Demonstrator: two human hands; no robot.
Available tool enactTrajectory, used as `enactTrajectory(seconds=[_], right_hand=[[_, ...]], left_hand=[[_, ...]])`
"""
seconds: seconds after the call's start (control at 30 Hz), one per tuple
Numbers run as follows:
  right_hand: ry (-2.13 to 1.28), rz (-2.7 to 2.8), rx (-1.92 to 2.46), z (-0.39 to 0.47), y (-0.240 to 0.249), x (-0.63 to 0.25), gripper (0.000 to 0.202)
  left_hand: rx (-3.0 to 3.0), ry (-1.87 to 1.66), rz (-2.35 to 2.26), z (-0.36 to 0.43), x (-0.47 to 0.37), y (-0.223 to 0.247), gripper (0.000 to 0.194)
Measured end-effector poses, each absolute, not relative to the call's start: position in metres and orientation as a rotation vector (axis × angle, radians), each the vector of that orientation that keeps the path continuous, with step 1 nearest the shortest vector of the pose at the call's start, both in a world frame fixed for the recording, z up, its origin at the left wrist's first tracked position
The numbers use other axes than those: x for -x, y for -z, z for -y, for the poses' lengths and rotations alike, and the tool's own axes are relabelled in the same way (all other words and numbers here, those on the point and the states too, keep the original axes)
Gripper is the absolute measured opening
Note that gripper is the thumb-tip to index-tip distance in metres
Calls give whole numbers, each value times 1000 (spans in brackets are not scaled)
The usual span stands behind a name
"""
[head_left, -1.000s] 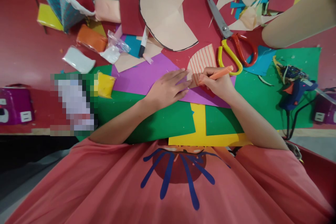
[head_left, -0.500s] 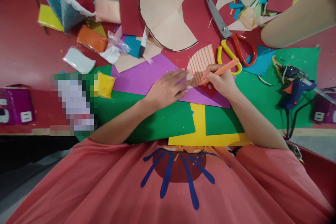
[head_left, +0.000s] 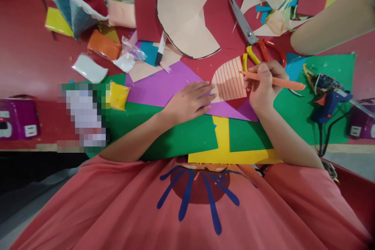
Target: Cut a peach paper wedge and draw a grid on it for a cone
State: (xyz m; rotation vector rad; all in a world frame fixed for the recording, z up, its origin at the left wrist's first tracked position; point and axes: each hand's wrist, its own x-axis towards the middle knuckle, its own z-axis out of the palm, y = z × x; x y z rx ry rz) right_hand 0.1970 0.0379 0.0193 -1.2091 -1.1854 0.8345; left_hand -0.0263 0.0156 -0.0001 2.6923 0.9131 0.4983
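Note:
My right hand [head_left: 266, 86] is closed around an orange marker [head_left: 288, 83], its tip pointing left over the right edge of a cream paper piece [head_left: 230, 80]. Orange stripes run across that piece, which has a rounded top. Fingers stretched out, my left hand [head_left: 193, 101] lies flat with its fingertips on the piece's left edge. Beneath are a purple sheet [head_left: 159, 82] and part of a red sheet. Scissors [head_left: 249, 35] with red and yellow handles lie just beyond my right hand, which partly hides them.
A large cream cutout [head_left: 184, 11] with a black outline lies at the back. A blue glue gun [head_left: 329, 103] rests on green paper at right, near another person's arm [head_left: 331, 25]. Paper scraps [head_left: 278, 4] fill the back right; an orange clay packet [head_left: 104, 45] lies left.
My right hand has moved right, off the middle of the striped piece, and the marker now lies flatter. More of the stripes show. My left hand has barely moved.

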Motion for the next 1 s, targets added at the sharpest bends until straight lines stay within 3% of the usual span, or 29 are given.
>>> enactTrajectory(seconds=[0.27,1.0], right_hand=[[-1111,1592,1285,-38,-18,-190,30],[-1013,1753,1348,-41,-13,-188,30]], left_hand=[[-2758,-476,-713,-10,23,-3,36],[-2723,-463,-745,-11,21,-5,32]])
